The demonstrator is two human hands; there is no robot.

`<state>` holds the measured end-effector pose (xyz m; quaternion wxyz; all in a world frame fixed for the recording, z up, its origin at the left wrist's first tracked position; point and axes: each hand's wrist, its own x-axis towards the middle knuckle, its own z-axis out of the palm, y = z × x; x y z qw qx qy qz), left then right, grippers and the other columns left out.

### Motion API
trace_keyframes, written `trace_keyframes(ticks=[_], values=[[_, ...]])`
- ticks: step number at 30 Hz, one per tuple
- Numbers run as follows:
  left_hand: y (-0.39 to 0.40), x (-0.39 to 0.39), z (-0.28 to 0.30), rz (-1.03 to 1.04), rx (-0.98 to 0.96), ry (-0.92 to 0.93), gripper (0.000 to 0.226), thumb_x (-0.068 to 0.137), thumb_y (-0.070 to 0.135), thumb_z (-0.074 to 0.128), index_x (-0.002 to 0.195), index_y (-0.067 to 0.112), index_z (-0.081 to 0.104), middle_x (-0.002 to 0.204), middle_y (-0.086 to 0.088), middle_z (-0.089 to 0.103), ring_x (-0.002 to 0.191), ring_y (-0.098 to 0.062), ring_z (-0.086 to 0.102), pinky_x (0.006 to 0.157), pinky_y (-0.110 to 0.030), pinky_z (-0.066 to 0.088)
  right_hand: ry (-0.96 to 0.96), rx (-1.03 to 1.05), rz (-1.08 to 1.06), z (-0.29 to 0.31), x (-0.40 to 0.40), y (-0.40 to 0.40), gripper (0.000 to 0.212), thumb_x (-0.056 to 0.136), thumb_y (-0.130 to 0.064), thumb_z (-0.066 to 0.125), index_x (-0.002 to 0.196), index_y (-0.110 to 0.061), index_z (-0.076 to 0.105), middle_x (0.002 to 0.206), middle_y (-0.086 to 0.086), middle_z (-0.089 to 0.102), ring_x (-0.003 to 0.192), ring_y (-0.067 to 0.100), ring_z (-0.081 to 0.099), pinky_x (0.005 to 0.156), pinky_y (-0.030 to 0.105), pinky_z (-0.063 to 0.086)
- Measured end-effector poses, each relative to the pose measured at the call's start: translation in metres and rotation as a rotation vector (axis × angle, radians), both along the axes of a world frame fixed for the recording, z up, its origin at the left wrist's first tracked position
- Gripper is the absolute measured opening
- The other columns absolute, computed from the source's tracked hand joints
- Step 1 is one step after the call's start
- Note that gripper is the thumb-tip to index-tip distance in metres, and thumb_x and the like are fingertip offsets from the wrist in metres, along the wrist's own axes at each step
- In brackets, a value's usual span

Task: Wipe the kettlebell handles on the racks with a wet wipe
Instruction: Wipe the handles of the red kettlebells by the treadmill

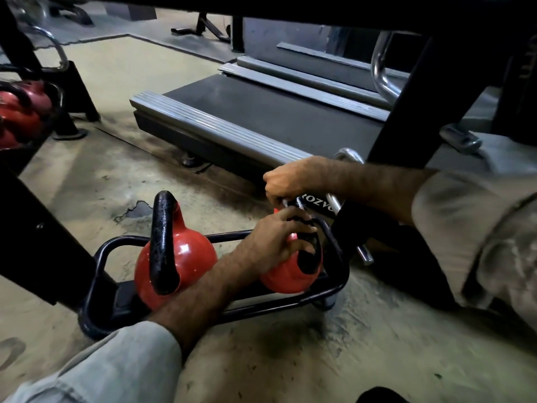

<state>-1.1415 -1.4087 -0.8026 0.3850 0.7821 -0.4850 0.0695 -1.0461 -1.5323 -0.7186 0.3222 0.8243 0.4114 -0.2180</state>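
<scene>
At the far left, well apart from both hands, more red kettlebells [23, 112] sit on another rack; I cannot tell if their handles are wiped. On the low black rack [98, 257] at floor level stand two red kettlebells. The left kettlebell [180, 257] is just beside the left forearm, and no hand touches its black handle [162, 242]. It shows no clear sign of wetness, so I judge it is probably not done yet, or I cannot say.

The left hand [273, 242] has its grip closed on the right kettlebell [287, 274]: the fingers curl over the lower side of its handle [311, 248] and hold it steady. Just above and behind it, the right hand [286, 181] has its grip closed as a fist around the top of the same handle, and a small white piece of the wet wipe [285, 202] shows under the fingers. So the wipe is between the right hand and the handle top.

In my judgement the task is in the middle: this handle is being wiped now, and the other kettlebells are possibly left.
</scene>
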Motion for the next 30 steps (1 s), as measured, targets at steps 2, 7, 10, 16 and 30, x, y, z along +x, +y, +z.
trace_keyframes(ticks=[2, 7, 10, 16, 30], values=[[-0.001, 0.001, -0.001, -0.002, 0.023, -0.001, 0.034, 0.080, 0.034, 0.069, 0.107, 0.015, 0.070, 0.119, -0.005, 0.059, 0.106, -0.019, 0.060, 0.087, -0.034, 0.051, -0.038, 0.226, -0.043, -0.001, -0.007, -0.015, 0.014, 0.071, -0.013, 0.066, 0.080, -0.021, 0.075, 0.078, -0.002, 0.071, 0.072, 0.019, 0.062, 0.056, 0.025, 0.044], [-0.004, -0.002, -0.002, 0.026, -0.025, 0.000, 0.032, 0.075, 0.028, 0.074, 0.102, 0.010, 0.072, 0.116, -0.007, 0.061, 0.108, -0.017, 0.059, 0.091, -0.026, 0.048, -0.333, 0.842, -0.583, -0.021, -0.021, -0.042, 0.033, 0.078, -0.002, 0.058, 0.093, -0.023, 0.078, 0.095, 0.000, 0.074, 0.093, 0.020, 0.065, 0.072, 0.021, 0.039], [-0.005, -0.004, -0.002, 0.025, -0.067, 0.021, 0.034, 0.075, 0.032, 0.072, 0.101, 0.011, 0.072, 0.115, -0.004, 0.062, 0.105, -0.013, 0.060, 0.092, -0.021, 0.047, -0.359, 1.097, -0.958, -0.046, -0.020, -0.049, 0.026, 0.084, -0.007, 0.060, 0.092, -0.024, 0.078, 0.087, 0.000, 0.074, 0.086, 0.013, 0.066, 0.072, 0.019, 0.042], [-0.006, -0.003, -0.005, 0.058, -0.110, 0.049, 0.026, 0.076, 0.022, 0.074, 0.101, 0.013, 0.074, 0.116, 0.000, 0.063, 0.104, -0.009, 0.062, 0.090, -0.022, 0.050, -0.248, 1.669, -1.587, -0.080, -0.037, -0.053, 0.014, 0.082, -0.025, 0.074, 0.069, -0.018, 0.072, 0.060, -0.006, 0.067, 0.051, 0.004, 0.058, 0.055, 0.019, 0.051], [-0.007, -0.041, 0.078, 0.374, 0.158, 0.459, 0.025, 0.078, -0.001, 0.063, 0.098, 0.011, 0.071, 0.101, -0.005, 0.069, 0.087, -0.014, 0.065, 0.078, -0.012, 0.046, -0.188, 1.781, -1.736, -0.025, -0.138, -0.047, 0.008, 0.079, -0.003, 0.070, 0.079, -0.010, 0.073, 0.058, -0.011, 0.065, 0.051, -0.007, 0.056, 0.056, 0.016, 0.049]])
